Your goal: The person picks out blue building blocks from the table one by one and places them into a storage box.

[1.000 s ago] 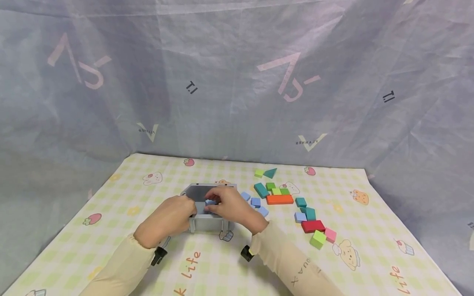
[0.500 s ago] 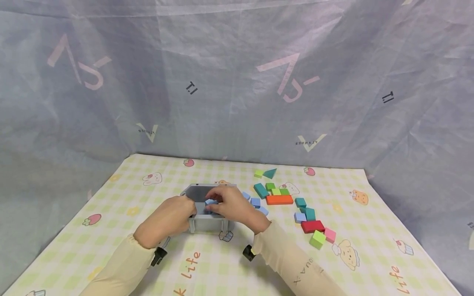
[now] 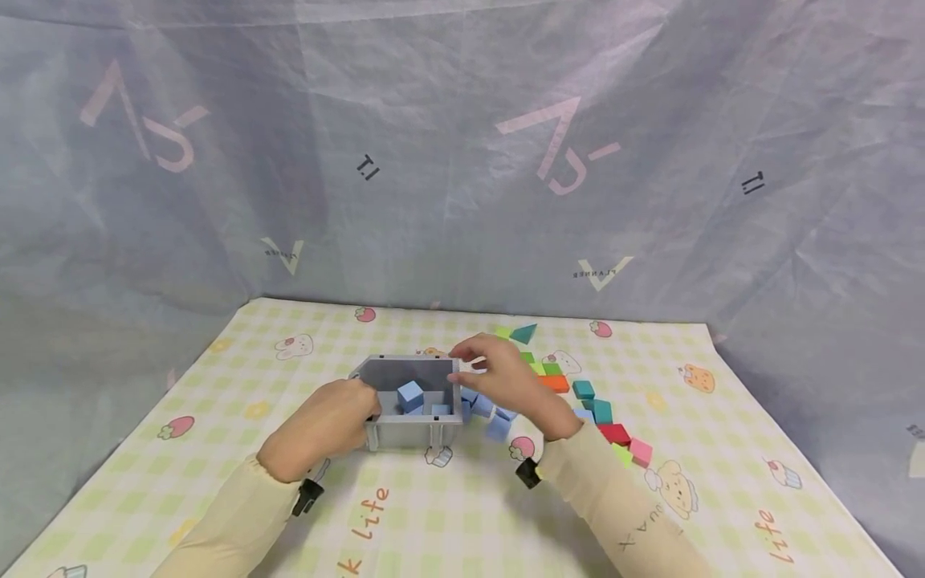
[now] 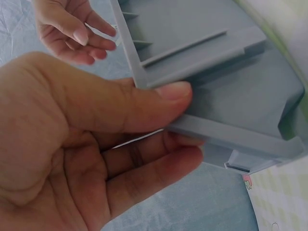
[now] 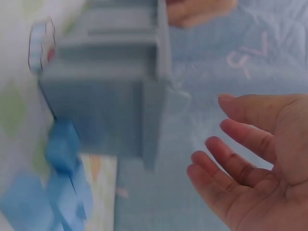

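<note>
A grey plastic bin [image 3: 405, 436] stands on the table with several light blue blocks [image 3: 410, 396] inside. My left hand [image 3: 325, 421] holds its left edge; in the left wrist view the thumb [image 4: 166, 98] and fingers pinch the grey rim. My right hand [image 3: 502, 381] hovers just right of the bin, fingers loosely bent and apart, with nothing between them. Below it, more light blue blocks [image 3: 499, 427] lie beside the bin's right wall, partly covered by the hand. The right wrist view shows these blue blocks [image 5: 29, 202] blurred next to the bin [image 5: 106, 115].
Right of the hands lie a red block [image 3: 614, 434], a pink block [image 3: 640, 452], an orange block [image 3: 555, 384] and several green and teal ones, partly behind the right forearm. A teal triangular block [image 3: 523, 333] sits farther back. A grey curtain [image 3: 433, 201] hangs behind the checked tablecloth [image 3: 238, 385].
My right hand has come out of the bin and moved right, leaving a blue block inside. The left hand keeps its hold on the bin. The head view has shifted slightly.
</note>
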`<move>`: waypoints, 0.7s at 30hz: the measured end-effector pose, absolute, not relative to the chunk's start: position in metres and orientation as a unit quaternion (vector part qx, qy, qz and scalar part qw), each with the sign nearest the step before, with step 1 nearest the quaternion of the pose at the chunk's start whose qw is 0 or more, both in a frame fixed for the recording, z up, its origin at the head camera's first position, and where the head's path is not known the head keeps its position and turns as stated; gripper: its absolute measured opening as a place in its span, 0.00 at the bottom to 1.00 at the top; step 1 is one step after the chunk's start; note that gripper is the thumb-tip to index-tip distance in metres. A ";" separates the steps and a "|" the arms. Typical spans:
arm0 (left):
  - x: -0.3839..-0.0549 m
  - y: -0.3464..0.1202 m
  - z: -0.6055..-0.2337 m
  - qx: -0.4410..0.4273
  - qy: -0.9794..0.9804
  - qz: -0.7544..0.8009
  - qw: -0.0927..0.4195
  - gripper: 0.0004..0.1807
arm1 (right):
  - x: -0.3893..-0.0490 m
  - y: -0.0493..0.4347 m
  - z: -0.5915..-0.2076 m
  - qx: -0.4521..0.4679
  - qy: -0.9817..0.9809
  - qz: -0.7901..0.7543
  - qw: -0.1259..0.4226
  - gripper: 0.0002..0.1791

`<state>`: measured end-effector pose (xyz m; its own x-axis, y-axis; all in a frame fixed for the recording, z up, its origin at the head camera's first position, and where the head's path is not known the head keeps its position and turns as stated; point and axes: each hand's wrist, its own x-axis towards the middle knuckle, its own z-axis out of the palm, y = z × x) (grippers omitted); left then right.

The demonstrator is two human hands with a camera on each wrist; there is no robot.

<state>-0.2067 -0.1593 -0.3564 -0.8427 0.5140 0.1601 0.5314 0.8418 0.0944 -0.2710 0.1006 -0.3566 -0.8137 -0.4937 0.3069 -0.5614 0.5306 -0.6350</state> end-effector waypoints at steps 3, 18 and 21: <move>-0.207 -0.160 -0.357 -0.275 -0.957 -0.067 0.067 0.27 | -0.273 0.120 -0.351 0.280 -0.883 0.373 0.060 0.17; -0.209 -0.158 -0.355 -0.270 -0.959 -0.070 0.048 0.26 | -0.271 0.218 -0.364 0.182 -0.931 0.312 0.044 0.17; -0.209 -0.158 -0.354 -0.270 -0.959 -0.067 0.051 0.24 | -0.272 0.229 -0.369 0.168 -0.941 0.293 0.034 0.17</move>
